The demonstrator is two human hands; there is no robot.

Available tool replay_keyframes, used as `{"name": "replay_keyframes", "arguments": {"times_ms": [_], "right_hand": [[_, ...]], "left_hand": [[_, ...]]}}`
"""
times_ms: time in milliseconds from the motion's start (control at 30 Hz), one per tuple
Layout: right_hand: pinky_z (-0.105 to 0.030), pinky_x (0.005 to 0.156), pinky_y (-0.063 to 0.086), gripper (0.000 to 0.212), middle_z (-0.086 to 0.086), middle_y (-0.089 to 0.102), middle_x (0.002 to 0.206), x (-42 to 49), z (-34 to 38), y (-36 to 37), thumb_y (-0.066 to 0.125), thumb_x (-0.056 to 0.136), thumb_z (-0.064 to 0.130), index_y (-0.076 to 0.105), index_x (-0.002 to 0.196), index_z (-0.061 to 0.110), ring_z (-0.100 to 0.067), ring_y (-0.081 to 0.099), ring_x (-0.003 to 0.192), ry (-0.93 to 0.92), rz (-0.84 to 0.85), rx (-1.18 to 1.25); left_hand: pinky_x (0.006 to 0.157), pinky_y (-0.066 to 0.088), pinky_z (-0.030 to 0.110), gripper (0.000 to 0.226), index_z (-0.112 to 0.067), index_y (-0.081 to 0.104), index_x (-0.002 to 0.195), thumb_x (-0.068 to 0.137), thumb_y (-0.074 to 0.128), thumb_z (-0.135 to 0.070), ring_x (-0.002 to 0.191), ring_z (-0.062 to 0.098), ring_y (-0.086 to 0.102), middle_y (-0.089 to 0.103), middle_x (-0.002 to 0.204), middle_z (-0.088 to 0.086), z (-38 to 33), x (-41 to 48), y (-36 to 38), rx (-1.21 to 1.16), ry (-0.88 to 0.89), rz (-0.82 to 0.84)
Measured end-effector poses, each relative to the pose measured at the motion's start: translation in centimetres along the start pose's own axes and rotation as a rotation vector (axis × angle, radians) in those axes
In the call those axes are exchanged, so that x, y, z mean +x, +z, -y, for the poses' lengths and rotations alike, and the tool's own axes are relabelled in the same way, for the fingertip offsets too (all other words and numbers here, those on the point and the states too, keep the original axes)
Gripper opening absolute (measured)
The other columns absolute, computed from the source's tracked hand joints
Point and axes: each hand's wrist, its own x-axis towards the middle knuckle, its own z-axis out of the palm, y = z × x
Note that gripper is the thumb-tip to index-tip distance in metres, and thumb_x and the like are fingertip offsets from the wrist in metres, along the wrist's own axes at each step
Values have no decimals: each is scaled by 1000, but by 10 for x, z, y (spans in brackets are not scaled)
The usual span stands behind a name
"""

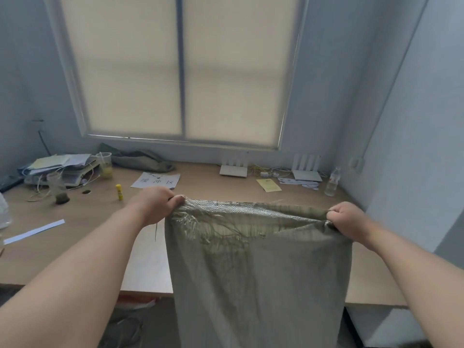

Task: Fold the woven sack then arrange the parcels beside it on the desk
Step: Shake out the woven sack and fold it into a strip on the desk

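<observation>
The left hand [157,203] and the right hand [350,219] each keep a closed grip, fingers curled, on a top corner of the grey-green woven sack [258,267], whose frayed, stringy mouth stretches between the grips while its coarse, flat body hangs below them, over the near edge of the pale wooden worktop [82,209].

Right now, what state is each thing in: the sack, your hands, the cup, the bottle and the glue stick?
woven sack: unfolded, hanging from its frayed top edge, mouth slightly open.
left hand: grips the sack's top left corner.
right hand: grips its top right corner.
plastic cup: upright, yellow liquid low inside.
water bottle: upright.
glue stick: standing upright.
</observation>
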Motion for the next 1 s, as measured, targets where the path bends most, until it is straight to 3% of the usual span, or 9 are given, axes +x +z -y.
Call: {"name": "replay_keyframes", "arguments": {"times_ms": [133,267,367,533,600,700,867,1000], "right_hand": [[-31,51,13,42,3,22,48,7,40,-35,47,82,-2,29,51,21,-16,20,50,-52,-80,4],[-31,53,16,21,-7,28,56,11,69,-60,46,75,12,40,56,15,-17,25,57,-102,-129,-23],[-26,48,20,26,-9,33,58,20,83,-79,46,84,3,49,59,13,-19,29,56,-104,-165,-35],[-24,48,32,33,-7,36,49,37,100,-114,45,86,6,48,54,12,-22,34,48,-109,-248,-57],[-25,47,35,30,-9,35,51,47,106,-124,45,85,6,48,56,10,-23,35,46,-122,-292,-82],[-28,49,36,34,-5,31,46,68,113,-138,44,80,6,36,49,16,-24,38,45,-153,-354,-85],[-27,50,34,37,-1,25,47,113,119,-159,44,77,6,27,46,18,-22,31,48,-211,-419,-68],[-26,50,33,36,-5,26,49,152,117,-176,45,79,5,29,49,18,-23,34,45,-251,-418,-62]], "left_hand": [[58,32,35,55,-11,45,56,100,49,-44,61,27,47,46,52,4,-3,14,-46,-42,54,-78],[60,36,36,58,-8,46,57,100,48,-46,59,27,48,48,54,7,0,29,-80,-51,74,-140],[57,35,34,59,-3,49,60,99,53,-47,55,24,44,48,53,7,-1,40,-99,-104,71,-185],[54,32,33,61,1,53,60,90,65,-51,55,22,39,42,51,4,-3,70,-123,-150,91,-230],[57,33,33,60,-1,53,56,90,65,-49,56,23,42,47,51,5,-6,86,-130,-137,125,-246],[57,33,31,51,-19,51,47,91,67,-38,54,18,44,50,51,0,-14,107,-139,-152,170,-300],[61,34,32,33,-17,63,62,92,69,-30,64,25,53,59,62,0,-24,151,-148,-103,198,-402],[65,46,33,17,-11,77,82,90,72,-25,69,27,61,69,71,8,-35,184,-163,-73,196,-391]]}}
